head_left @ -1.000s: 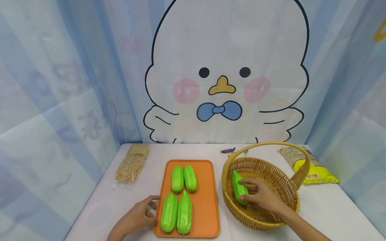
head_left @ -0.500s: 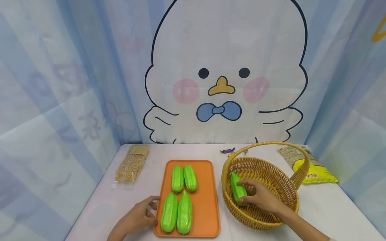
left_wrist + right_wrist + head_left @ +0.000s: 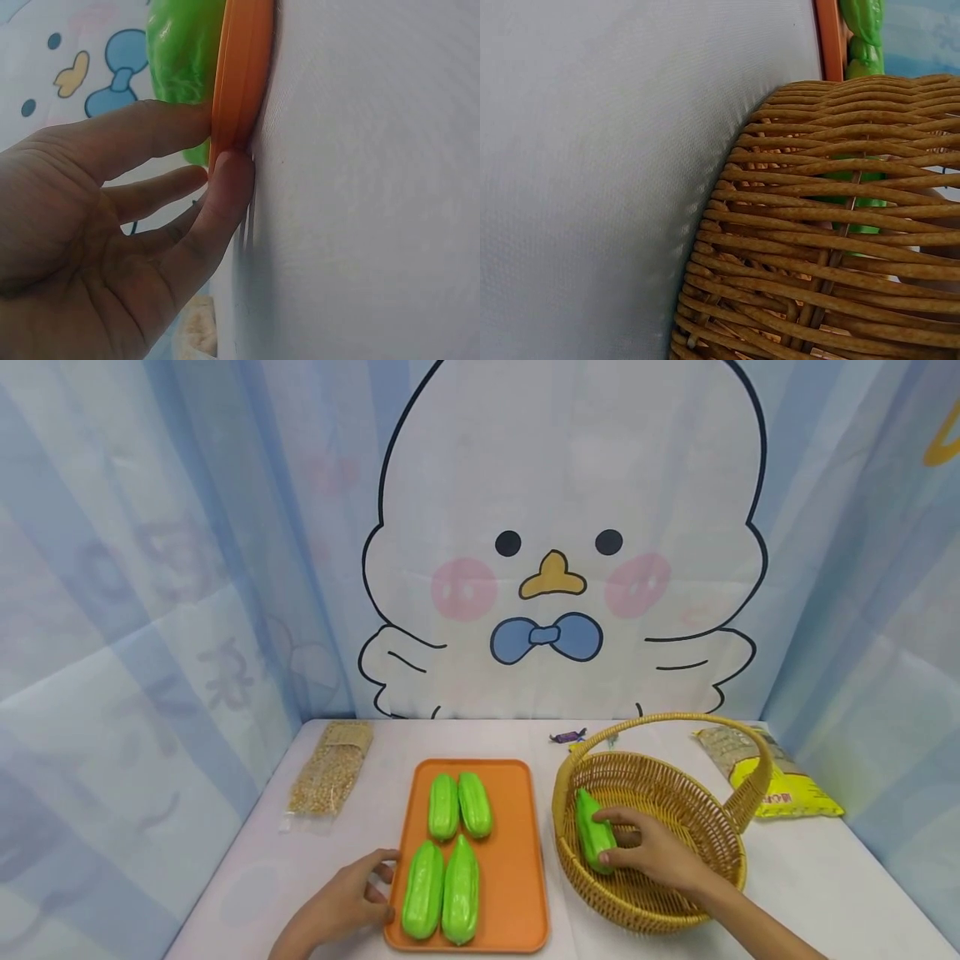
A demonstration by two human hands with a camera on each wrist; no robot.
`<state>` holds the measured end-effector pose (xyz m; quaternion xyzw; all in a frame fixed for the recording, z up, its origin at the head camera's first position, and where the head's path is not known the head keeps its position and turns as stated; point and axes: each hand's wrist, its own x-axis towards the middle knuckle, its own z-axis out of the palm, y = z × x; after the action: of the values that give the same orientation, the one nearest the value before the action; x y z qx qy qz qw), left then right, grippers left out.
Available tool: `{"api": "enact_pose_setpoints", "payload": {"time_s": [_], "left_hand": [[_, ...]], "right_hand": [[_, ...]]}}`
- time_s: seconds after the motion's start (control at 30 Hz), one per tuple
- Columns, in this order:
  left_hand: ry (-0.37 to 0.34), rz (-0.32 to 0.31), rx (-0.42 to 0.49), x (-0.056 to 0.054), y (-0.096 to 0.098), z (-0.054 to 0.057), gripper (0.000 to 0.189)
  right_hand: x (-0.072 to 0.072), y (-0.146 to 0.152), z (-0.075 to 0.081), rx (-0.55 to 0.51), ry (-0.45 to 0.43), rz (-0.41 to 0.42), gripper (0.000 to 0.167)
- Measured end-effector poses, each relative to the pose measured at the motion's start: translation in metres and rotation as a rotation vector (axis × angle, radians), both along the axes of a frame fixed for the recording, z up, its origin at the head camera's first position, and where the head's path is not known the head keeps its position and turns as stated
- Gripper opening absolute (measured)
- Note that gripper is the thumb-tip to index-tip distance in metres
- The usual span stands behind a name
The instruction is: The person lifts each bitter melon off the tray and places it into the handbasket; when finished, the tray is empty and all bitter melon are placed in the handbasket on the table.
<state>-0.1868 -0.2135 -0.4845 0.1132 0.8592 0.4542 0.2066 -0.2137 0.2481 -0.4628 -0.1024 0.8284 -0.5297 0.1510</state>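
Note:
In the head view, my right hand point(image 3: 654, 852) is inside the wicker basket point(image 3: 693, 793). Thumb and fingers hold a ridged, bright green toy gourd point(image 3: 592, 833) near the basket's left wall. The gourd point(image 3: 866, 202) shows partly through the weave in the right wrist view. On the left, my left hand point(image 3: 345, 900) touches the rim of an orange tray point(image 3: 513, 877) with thumb and index finger apart. Similar green gourds lie on the tray in two pairs: one far pair point(image 3: 474, 804) and one near pair point(image 3: 460, 892).
A clear bag of yellow kernels point(image 3: 330, 772) lies back left. Behind the basket sit a purple-wrapped candy point(image 3: 567, 737) and, to the right, a yellow seed bag point(image 3: 798, 789). The basket's tall handle point(image 3: 675, 718) arches above it. A printed curtain point(image 3: 555, 677) borders the white table point(image 3: 352, 847).
Both hands stay practically in place. The gourd in my right hand shifts only very slightly inside the basket; the tray and its gourds look the same.

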Motion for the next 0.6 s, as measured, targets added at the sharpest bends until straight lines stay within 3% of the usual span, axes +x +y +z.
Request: {"api": "enact_pose_setpoints", "payload": {"time_s": [0.27, 0.37, 0.5, 0.6], "left_hand": [[0.020, 0.001, -0.002, 0.002, 0.002, 0.003, 0.071], [0.032, 0.000, -0.005, 0.002, 0.003, 0.004, 0.071], [0.036, 0.002, -0.012, 0.002, 0.003, 0.004, 0.070], [0.024, 0.011, -0.026, 0.003, 0.003, 0.003, 0.071]], "right_hand": [[0.000, 0.002, 0.002, 0.000, 0.024, -0.006, 0.064], [-0.001, 0.001, 0.006, 0.049, 0.053, -0.053, 0.064], [0.007, -0.004, 0.020, 0.165, 0.158, -0.162, 0.060], [0.025, -0.017, 0.036, 0.193, 0.295, -0.218, 0.056]]}}
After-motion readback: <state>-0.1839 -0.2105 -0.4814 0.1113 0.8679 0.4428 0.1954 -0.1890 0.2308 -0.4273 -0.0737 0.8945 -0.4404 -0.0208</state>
